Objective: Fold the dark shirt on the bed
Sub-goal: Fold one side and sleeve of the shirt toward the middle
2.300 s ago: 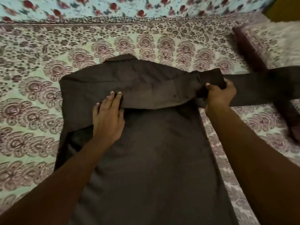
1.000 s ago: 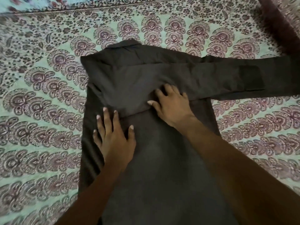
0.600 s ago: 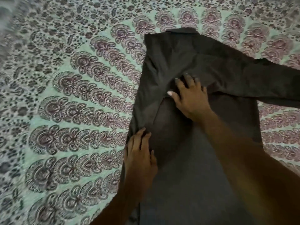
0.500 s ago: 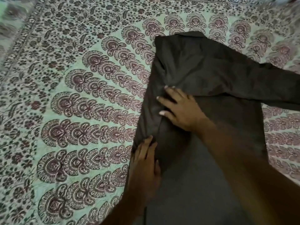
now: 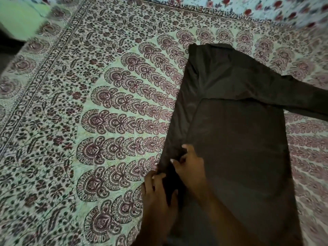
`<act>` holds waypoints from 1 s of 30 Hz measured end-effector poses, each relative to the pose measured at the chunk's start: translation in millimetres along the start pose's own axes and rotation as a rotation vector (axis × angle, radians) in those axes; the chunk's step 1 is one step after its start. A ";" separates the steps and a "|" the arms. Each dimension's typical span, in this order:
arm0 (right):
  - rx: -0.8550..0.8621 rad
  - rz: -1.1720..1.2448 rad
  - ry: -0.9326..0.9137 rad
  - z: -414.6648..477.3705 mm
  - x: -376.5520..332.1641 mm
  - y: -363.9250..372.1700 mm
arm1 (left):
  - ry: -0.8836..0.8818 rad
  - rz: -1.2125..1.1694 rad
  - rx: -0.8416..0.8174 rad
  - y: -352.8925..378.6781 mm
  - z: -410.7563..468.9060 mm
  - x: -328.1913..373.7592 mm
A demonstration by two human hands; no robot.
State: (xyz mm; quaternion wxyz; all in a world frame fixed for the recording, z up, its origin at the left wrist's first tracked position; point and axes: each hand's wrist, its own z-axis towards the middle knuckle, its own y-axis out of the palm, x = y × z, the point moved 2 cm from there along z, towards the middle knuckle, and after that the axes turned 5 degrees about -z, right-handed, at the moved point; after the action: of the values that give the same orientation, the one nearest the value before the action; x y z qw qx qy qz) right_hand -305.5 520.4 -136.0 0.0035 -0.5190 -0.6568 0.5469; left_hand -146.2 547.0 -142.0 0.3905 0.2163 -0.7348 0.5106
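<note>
The dark shirt [image 5: 236, 132] lies flat on the bed, back up, collar at the far end. Its left side is folded inward as a narrow strip, and a sleeve lies across the upper back and runs off to the right. My left hand [image 5: 158, 192] rests at the shirt's left edge, near the bottom of the view, fingers curled against the folded fabric. My right hand [image 5: 190, 166] sits just beside it on the folded strip, fingers bent and pinching the cloth. Both forearms cover the shirt's lower left part.
The bed is covered by a pale green sheet with maroon floral print [image 5: 88, 121], wide open to the left of the shirt. A second cloth with red flowers [image 5: 266, 8] lies along the far edge. A dark gap past the bed's corner shows at the upper left [image 5: 8, 50].
Both hands slid down the shirt's left folded edge toward me. My right hand left the shoulder area and joined the left one low on the fold. The view swung left.
</note>
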 end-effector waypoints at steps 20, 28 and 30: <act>-0.055 0.265 0.259 -124.9 84.0 2.4 | 0.111 0.176 -0.158 -11.4 -49.1 -30.3; 0.045 -0.369 -0.044 -114.6 74.6 -15.1 | 0.384 0.563 -0.231 -18.6 -48.0 -46.4; 0.082 -0.465 -0.377 -104.7 65.6 -11.8 | 0.470 0.581 -0.252 -20.3 -48.3 -52.8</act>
State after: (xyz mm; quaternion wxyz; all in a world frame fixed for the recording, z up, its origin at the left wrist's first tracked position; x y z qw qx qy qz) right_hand -283.8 641.8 -122.4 0.0277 -0.2436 -0.7244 0.6443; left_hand -82.8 579.3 -163.8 0.4107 -0.1728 -0.7130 0.5413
